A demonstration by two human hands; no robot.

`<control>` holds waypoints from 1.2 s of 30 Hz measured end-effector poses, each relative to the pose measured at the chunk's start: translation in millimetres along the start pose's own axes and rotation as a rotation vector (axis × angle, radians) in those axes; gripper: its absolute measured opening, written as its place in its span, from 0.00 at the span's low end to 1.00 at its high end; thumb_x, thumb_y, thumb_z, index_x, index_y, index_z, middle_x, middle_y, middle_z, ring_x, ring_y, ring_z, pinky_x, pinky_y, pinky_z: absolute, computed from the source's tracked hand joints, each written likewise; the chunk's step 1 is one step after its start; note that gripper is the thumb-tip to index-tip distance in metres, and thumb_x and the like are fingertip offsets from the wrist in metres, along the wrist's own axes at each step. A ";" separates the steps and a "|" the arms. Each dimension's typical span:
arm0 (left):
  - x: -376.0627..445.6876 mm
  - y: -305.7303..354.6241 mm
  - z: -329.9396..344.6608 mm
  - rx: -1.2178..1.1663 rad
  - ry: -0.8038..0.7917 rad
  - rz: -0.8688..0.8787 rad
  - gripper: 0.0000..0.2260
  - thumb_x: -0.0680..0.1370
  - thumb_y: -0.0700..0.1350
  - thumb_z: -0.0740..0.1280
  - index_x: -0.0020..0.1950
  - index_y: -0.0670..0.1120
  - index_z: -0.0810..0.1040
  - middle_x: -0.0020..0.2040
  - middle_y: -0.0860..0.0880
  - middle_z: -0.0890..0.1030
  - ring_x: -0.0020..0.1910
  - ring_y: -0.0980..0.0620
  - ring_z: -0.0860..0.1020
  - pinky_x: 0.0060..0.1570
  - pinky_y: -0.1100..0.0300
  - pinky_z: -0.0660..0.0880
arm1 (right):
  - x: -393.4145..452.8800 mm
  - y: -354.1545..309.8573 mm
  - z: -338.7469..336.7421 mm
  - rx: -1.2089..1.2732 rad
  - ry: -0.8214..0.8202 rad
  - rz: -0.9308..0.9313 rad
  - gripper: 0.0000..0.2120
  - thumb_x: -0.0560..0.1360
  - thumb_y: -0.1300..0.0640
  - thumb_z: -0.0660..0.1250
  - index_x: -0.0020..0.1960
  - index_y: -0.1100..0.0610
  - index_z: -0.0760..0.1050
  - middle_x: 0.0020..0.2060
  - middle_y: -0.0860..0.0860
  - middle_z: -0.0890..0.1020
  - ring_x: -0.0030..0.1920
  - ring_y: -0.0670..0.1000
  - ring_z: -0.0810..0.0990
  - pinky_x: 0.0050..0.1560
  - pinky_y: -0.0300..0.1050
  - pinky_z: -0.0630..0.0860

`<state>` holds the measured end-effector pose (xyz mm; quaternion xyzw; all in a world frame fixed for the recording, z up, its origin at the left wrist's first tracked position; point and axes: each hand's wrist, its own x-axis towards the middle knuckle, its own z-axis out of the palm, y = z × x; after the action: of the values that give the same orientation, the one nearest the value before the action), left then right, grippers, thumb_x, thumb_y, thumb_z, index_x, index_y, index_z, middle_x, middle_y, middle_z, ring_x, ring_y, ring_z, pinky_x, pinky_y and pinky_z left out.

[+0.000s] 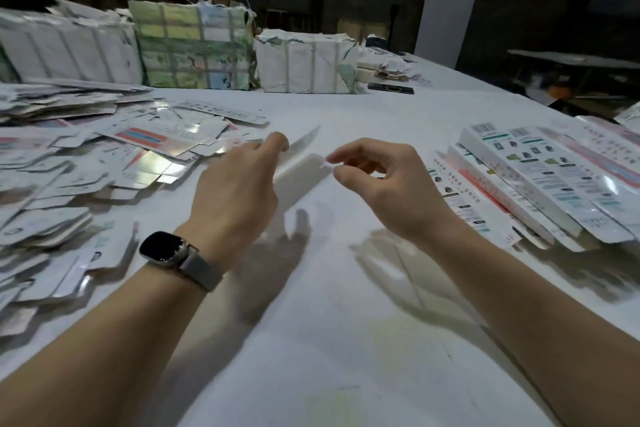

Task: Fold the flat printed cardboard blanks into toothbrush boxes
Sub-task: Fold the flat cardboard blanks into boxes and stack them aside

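Midair, blurred white cardboard blank (301, 163) pinched between left hand (239, 180) and right hand (384, 184), flat, elongated.

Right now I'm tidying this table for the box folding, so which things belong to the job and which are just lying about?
Belongs to the job:
- blurred white blank between both hands
- left hand, right hand
- heap of flat blanks
- folded boxes

Lying about:
- wrapped bundles
- paper scraps
- dark flat object
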<state>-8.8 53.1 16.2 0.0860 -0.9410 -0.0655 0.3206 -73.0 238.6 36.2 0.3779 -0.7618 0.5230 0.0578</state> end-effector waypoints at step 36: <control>-22.8 52.5 -20.4 -1.833 -0.536 -0.536 0.23 0.81 0.60 0.54 0.46 0.52 0.86 0.39 0.44 0.85 0.36 0.43 0.84 0.33 0.48 0.81 | 4.4 11.1 -6.3 -0.146 0.050 -0.076 0.16 0.79 0.47 0.68 0.65 0.45 0.75 0.40 0.41 0.83 0.36 0.47 0.85 0.28 0.46 0.81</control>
<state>15.2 107.6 28.1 -0.0028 -0.5171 -0.8558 0.0142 -85.1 243.5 32.8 0.3881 -0.7813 0.4728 0.1243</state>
